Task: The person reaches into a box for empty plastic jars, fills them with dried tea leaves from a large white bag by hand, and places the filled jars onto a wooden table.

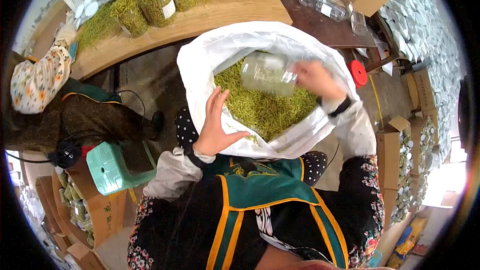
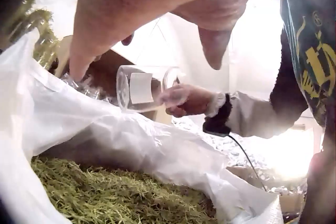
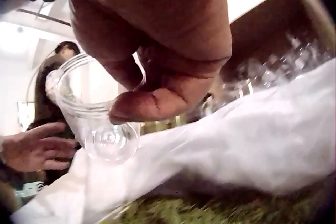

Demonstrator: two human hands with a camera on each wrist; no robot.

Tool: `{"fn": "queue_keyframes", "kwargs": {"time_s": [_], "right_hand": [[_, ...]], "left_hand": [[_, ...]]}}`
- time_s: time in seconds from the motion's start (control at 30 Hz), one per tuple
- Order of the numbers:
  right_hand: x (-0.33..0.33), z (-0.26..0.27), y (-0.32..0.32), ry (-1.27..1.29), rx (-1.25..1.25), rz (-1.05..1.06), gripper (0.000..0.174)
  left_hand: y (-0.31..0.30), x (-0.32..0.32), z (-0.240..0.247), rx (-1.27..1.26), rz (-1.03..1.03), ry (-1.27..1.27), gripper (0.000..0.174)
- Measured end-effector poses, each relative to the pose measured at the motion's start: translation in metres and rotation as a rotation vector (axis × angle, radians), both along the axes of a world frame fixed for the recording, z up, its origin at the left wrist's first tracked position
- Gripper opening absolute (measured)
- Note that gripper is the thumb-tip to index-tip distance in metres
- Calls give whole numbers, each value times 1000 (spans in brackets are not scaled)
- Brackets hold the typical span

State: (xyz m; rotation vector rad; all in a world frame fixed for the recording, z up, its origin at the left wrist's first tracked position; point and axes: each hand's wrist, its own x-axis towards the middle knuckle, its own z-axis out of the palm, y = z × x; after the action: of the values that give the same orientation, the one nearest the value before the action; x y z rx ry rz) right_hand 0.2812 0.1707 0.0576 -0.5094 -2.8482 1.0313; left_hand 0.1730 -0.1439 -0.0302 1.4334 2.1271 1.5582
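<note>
Light-brown wooden counter [image 1: 245, 2] beside dark-brown counter [image 1: 310, 27]. Grey floor [image 1: 391, 95] bears yellow line [image 1: 376, 97]. Mint-green plastic stool [image 1: 104, 172] at left. Bright white light [image 1: 442, 180] at right.

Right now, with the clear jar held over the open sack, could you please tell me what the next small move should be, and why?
Probably ease the right hand down so the clear jar dips into the green strands: the jar looks empty, is held near its rim, and the white sack stands open beneath it.

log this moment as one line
white bag: holds green strands | right hand: grips empty clear jar | left hand: spread, at bag's rim
</note>
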Motion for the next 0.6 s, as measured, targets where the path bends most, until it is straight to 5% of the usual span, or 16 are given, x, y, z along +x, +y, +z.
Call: {"fn": "queue_keyframes", "kwargs": {"time_s": [0.07, 0.13, 0.27, 0.33, 0.4, 0.47, 0.6], "right_hand": [[10, -21, -43, -100, 41, 215, 20], [10, -50, -69, -116, -100, 383, 30], [-15, -93, -40, -342, -673, 515, 37], [-39, -87, -26, -134, -224, 383, 36], [-78, -131, 8, -83, 238, 309, 41], [-121, -149, 25, -42, 394, 280, 54], [-200, -191, 33, 81, 275, 321, 58]], "left_hand": [[4, 2, 1, 21, 18, 34, 100], [6, 3, -4, -187, -226, 119, 108], [-21, 9, -22, -315, -109, 5, 109], [-39, 12, -25, -272, -98, -136, 105], [-57, 16, -21, -240, 91, 118, 105], [-71, 17, -33, -168, 153, -21, 106], [-80, -2, -68, -193, 240, -305, 102]]}}
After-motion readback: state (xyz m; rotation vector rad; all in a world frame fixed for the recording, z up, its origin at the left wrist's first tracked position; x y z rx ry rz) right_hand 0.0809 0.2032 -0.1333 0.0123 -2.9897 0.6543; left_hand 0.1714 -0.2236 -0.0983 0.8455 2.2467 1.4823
